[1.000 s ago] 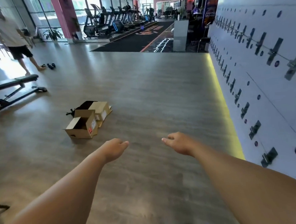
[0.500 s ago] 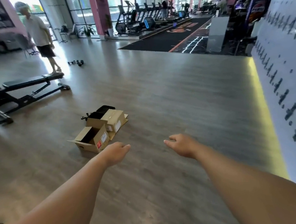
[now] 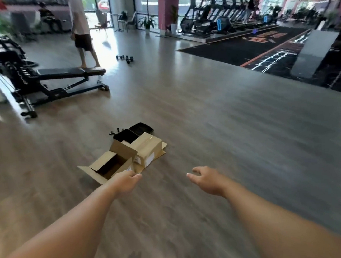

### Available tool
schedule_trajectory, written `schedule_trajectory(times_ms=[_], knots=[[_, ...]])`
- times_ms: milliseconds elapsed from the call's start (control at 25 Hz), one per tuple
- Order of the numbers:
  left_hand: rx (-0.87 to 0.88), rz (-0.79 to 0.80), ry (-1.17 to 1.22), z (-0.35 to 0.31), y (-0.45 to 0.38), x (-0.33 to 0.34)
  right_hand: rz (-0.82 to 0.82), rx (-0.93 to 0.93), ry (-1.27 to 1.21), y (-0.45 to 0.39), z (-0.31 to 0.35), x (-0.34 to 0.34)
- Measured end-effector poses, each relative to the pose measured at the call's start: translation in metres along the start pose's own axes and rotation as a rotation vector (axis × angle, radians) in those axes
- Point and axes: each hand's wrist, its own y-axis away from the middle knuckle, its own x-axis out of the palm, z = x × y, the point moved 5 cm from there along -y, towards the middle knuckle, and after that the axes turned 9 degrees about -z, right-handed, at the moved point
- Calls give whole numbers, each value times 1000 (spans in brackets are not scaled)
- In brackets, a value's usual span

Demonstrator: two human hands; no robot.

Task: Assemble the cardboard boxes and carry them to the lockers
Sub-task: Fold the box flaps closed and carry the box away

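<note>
Both arms stretched forward over the wood-look floor [image 3: 214, 110], nothing held in either. Left hand [image 3: 127, 182] empty, fingers loosely curled, seen in front of the near corner of the open cardboard box [image 3: 110, 166]; contact with it not clear from this view. Right hand [image 3: 207, 179] empty too, fingers relaxed and slightly spread, well apart from the boxes, above bare floor.

Open cardboard box on the floor, flaps up and out, dark inside. Just behind and touching it, a taped cardboard box [image 3: 149, 150] with white labels on its side, resting on a flat cardboard sheet [image 3: 163, 151]. Behind those, two black trays [image 3: 140, 129] and some small black parts [image 3: 116, 131], too small to name.

Farther off toward the left edge of the floor, a black weight bench [image 3: 70, 72]; beyond its end a standing person [image 3: 80, 30] in a light top and dark shorts, with dumbbells [image 3: 126, 58] on the floor nearby. Along the far right, a row of treadmills [image 3: 215, 20] beside a black mat [image 3: 250, 46]. Whole view blurred.
</note>
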Motion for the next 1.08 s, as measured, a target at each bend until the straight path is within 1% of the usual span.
schedule_trajectory(times_ms=[200,400,520,640,840,960,1080], knots=[[-93,-13,40,-8,-102,-25,105,-66,-5,-143,36,-10],[-217,-86,41,-10,-199,-60,224,-220,47,-285,83,-18],[-299,-115,38,-4,-245,-78,281,-261,93,-360,117,-27],[-365,-137,60,9,-274,-91,342,-292,98,-415,151,-22],[-473,-165,127,67,-331,-102,448,-303,77,-495,207,36],[-510,-165,165,105,-368,-101,478,-320,142,-531,227,73],[-580,-183,255,144,-407,-89,490,-351,250,-578,241,114]])
